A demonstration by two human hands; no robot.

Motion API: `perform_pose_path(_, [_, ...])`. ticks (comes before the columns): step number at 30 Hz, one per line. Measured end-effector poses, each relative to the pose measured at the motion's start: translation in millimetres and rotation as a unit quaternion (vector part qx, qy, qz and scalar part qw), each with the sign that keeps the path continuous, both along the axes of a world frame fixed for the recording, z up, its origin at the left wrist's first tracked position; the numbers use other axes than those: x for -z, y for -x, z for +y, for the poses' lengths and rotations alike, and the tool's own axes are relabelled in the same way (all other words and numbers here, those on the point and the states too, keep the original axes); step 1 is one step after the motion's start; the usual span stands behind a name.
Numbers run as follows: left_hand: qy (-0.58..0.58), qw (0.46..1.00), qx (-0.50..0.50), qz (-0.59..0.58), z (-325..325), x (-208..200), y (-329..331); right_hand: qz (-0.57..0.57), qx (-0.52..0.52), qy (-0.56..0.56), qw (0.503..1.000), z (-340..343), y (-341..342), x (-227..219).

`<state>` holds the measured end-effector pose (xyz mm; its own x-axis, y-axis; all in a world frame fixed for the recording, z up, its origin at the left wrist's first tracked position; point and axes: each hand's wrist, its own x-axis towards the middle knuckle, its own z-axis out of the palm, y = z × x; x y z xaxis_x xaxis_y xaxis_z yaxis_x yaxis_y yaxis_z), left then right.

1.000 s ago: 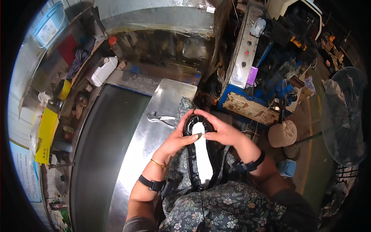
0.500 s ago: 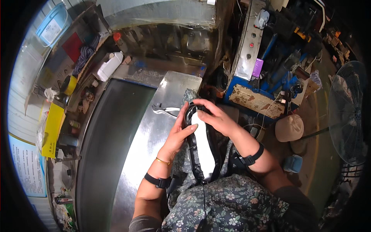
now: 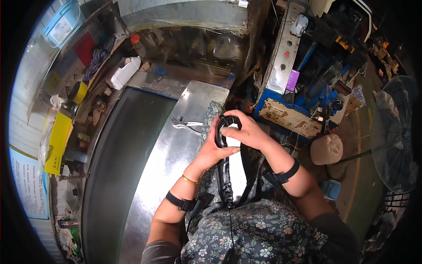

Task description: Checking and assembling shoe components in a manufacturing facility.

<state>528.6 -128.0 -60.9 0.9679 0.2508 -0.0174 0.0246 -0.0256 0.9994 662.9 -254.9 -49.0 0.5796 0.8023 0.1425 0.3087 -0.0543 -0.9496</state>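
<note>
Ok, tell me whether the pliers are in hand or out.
Out of hand: the pliers lie on the metal table, while the left hand and right hand hold the shoe.

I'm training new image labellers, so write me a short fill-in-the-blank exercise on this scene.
1. The left hand and right hand hold a black shoe upper.
The long flat piece along it is coloured ____.
2. The pliers lie to the ____ of both hands.
3. The fan stands toward the picture's ____ edge.

Missing words: white; left; right.
</note>
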Motion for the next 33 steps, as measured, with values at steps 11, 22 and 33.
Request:
perform_pose_path(11, [-0.366,0.921,0.009,-0.134,-70.9,-61.5,7.0,0.272,-0.204,-0.199,0.919,-87.7,-32.4,-30.6])
perform_pose_path(22, [-0.357,0.919,-0.167,-0.013,67.6,59.4,-32.2,0.471,0.228,0.019,0.852,-230.4,50.1,16.0])
perform_pose_path(33, [-0.547,0.820,-0.166,0.032,111.5,136.8,-6.9,0.503,0.088,-0.217,0.832,93.1,-93.1,33.7])
